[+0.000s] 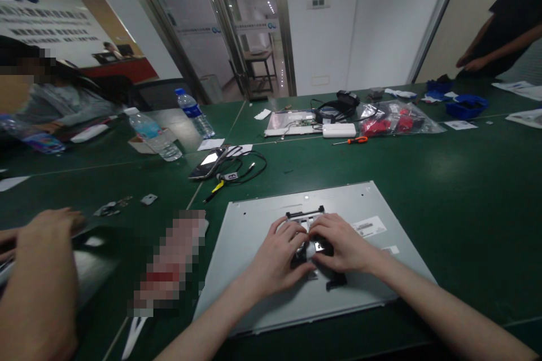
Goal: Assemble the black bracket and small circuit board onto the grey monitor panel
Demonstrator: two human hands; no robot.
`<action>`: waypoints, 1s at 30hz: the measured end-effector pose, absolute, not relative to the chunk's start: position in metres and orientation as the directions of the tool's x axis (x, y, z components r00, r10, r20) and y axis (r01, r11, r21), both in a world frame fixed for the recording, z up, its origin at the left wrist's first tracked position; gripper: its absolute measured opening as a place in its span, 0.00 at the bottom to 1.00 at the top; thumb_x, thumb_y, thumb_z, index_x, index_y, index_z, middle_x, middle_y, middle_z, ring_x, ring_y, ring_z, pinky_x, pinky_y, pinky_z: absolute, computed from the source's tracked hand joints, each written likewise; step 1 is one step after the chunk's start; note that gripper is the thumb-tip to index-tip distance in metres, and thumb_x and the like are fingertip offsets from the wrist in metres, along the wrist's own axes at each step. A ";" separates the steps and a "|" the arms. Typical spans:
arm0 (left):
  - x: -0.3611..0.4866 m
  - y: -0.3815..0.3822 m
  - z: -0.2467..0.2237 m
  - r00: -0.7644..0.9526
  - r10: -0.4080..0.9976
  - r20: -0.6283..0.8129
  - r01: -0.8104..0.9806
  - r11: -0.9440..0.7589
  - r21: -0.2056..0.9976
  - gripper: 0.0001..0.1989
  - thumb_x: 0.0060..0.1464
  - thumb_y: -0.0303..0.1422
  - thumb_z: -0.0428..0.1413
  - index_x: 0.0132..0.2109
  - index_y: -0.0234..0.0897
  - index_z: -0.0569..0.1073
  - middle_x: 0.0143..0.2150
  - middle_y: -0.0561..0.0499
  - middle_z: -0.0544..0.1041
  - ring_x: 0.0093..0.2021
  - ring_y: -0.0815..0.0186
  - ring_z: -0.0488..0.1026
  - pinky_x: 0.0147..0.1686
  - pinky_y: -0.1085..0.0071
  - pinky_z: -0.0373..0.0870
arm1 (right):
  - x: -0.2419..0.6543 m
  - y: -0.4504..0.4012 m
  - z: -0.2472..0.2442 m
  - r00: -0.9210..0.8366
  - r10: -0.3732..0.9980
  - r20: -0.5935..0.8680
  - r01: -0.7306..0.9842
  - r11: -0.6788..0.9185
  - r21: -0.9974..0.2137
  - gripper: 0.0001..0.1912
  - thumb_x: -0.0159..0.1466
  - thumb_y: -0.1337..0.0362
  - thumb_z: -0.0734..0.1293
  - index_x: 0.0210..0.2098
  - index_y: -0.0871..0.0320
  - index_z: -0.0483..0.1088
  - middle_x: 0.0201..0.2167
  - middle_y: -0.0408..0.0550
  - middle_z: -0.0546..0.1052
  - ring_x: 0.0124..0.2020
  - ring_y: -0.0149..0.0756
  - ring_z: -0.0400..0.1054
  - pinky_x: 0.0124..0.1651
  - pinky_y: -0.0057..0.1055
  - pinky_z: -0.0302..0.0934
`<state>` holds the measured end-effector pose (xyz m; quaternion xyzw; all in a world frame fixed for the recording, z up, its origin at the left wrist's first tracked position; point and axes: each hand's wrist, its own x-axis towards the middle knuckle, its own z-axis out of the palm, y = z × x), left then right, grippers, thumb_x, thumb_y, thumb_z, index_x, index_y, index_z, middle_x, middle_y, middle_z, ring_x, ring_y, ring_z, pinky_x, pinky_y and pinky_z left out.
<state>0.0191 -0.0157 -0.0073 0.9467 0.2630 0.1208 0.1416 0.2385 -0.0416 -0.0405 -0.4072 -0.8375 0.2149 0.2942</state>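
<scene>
A flat light-grey metal panel [254, 237] lies on the green table in front of me. Near its middle my left hand [282, 254] and my right hand [341, 242] meet over a small black and silver part [319, 246]. The fingers of both hands are curled round this part from either side, and they hide much of it. A black bracket [305, 212] shows just beyond my fingertips, and a short black piece [336, 282] lies below my right hand. White labels [369, 227] are stuck on the panel's right side.
Left of the panel are a pixelated pinkish object [175, 259] and another person's arm [42, 282]. Beyond lie a phone [209, 162], cables [254, 172], bottles [154, 134], an orange screwdriver [355, 140], a white box [339, 130] and a plastic bag with red items [398, 118].
</scene>
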 end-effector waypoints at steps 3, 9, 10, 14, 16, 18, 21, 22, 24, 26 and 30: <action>0.019 -0.016 -0.007 0.832 0.532 0.156 0.468 -0.825 0.319 0.17 0.59 0.37 0.61 0.53 0.41 0.69 0.52 0.46 0.72 0.55 0.52 0.68 0.63 0.45 0.56 | 0.238 -0.041 -0.041 -0.501 0.804 0.321 0.554 0.583 -0.595 0.18 0.57 0.65 0.74 0.45 0.57 0.70 0.46 0.51 0.75 0.49 0.45 0.67 0.54 0.44 0.60; 0.018 -0.016 -0.008 0.827 0.536 0.168 0.468 -0.823 0.321 0.13 0.60 0.32 0.58 0.51 0.41 0.69 0.52 0.47 0.72 0.55 0.54 0.68 0.64 0.47 0.55 | 0.237 -0.042 -0.042 -0.500 0.803 0.324 0.560 0.586 -0.586 0.18 0.59 0.62 0.74 0.46 0.57 0.70 0.47 0.52 0.74 0.49 0.46 0.66 0.54 0.45 0.61; 0.018 -0.016 -0.009 0.827 0.536 0.172 0.466 -0.823 0.325 0.14 0.59 0.32 0.59 0.52 0.41 0.69 0.52 0.48 0.72 0.55 0.54 0.68 0.64 0.47 0.55 | 0.237 -0.042 -0.042 -0.501 0.803 0.324 0.561 0.586 -0.585 0.18 0.58 0.62 0.74 0.46 0.58 0.70 0.47 0.52 0.74 0.49 0.46 0.66 0.55 0.45 0.61; 0.019 -0.016 -0.010 0.825 0.540 0.169 0.471 -0.821 0.324 0.18 0.58 0.34 0.61 0.54 0.41 0.68 0.53 0.47 0.73 0.56 0.53 0.68 0.64 0.46 0.55 | 0.237 -0.042 -0.042 -0.504 0.802 0.322 0.560 0.587 -0.585 0.20 0.56 0.64 0.76 0.46 0.58 0.70 0.48 0.53 0.74 0.50 0.47 0.66 0.56 0.45 0.60; 0.019 -0.016 -0.010 0.826 0.540 0.164 0.473 -0.821 0.321 0.19 0.57 0.35 0.62 0.54 0.41 0.68 0.53 0.46 0.73 0.56 0.53 0.68 0.64 0.46 0.54 | 0.237 -0.041 -0.041 -0.502 0.802 0.323 0.557 0.586 -0.589 0.21 0.55 0.64 0.76 0.47 0.58 0.70 0.48 0.53 0.74 0.51 0.47 0.66 0.56 0.45 0.60; 0.019 -0.015 -0.011 0.825 0.541 0.163 0.475 -0.821 0.318 0.19 0.57 0.35 0.62 0.54 0.41 0.69 0.53 0.46 0.73 0.56 0.53 0.68 0.64 0.46 0.54 | 0.237 -0.041 -0.040 -0.501 0.802 0.325 0.548 0.585 -0.598 0.21 0.56 0.63 0.75 0.47 0.58 0.70 0.48 0.53 0.74 0.51 0.47 0.66 0.56 0.45 0.61; 0.019 -0.014 -0.012 0.821 0.546 0.167 0.480 -0.818 0.318 0.18 0.57 0.34 0.62 0.53 0.41 0.69 0.54 0.46 0.73 0.56 0.53 0.68 0.64 0.46 0.54 | 0.238 -0.042 -0.038 -0.506 0.799 0.324 0.527 0.584 -0.617 0.20 0.56 0.65 0.74 0.47 0.58 0.70 0.48 0.53 0.74 0.50 0.47 0.67 0.55 0.45 0.61; 0.019 -0.014 -0.012 0.820 0.547 0.168 0.480 -0.817 0.320 0.18 0.57 0.34 0.62 0.53 0.41 0.69 0.54 0.46 0.72 0.56 0.53 0.68 0.64 0.47 0.54 | 0.238 -0.042 -0.037 -0.505 0.800 0.323 0.522 0.582 -0.624 0.20 0.56 0.65 0.74 0.47 0.58 0.70 0.48 0.53 0.74 0.50 0.47 0.67 0.55 0.45 0.62; 0.019 -0.014 -0.013 0.819 0.549 0.167 0.480 -0.814 0.326 0.18 0.57 0.34 0.62 0.53 0.41 0.69 0.53 0.47 0.73 0.56 0.53 0.68 0.64 0.47 0.54 | 0.238 -0.042 -0.037 -0.499 0.805 0.321 0.518 0.574 -0.634 0.18 0.57 0.66 0.73 0.47 0.58 0.71 0.48 0.53 0.75 0.50 0.47 0.67 0.55 0.44 0.62; 0.018 -0.014 -0.013 0.818 0.552 0.161 0.481 -0.811 0.334 0.18 0.57 0.33 0.62 0.54 0.41 0.69 0.53 0.47 0.73 0.56 0.53 0.68 0.64 0.47 0.54 | 0.239 -0.042 -0.036 -0.492 0.812 0.314 0.520 0.564 -0.642 0.15 0.59 0.66 0.71 0.46 0.58 0.71 0.48 0.53 0.75 0.49 0.46 0.67 0.55 0.44 0.62; 0.016 -0.014 -0.014 0.820 0.555 0.142 0.487 -0.806 0.336 0.19 0.57 0.32 0.62 0.54 0.41 0.69 0.53 0.48 0.73 0.55 0.54 0.69 0.64 0.48 0.55 | 0.239 -0.042 -0.037 -0.492 0.818 0.297 0.529 0.552 -0.644 0.13 0.61 0.67 0.70 0.45 0.58 0.72 0.47 0.53 0.75 0.49 0.45 0.68 0.54 0.44 0.63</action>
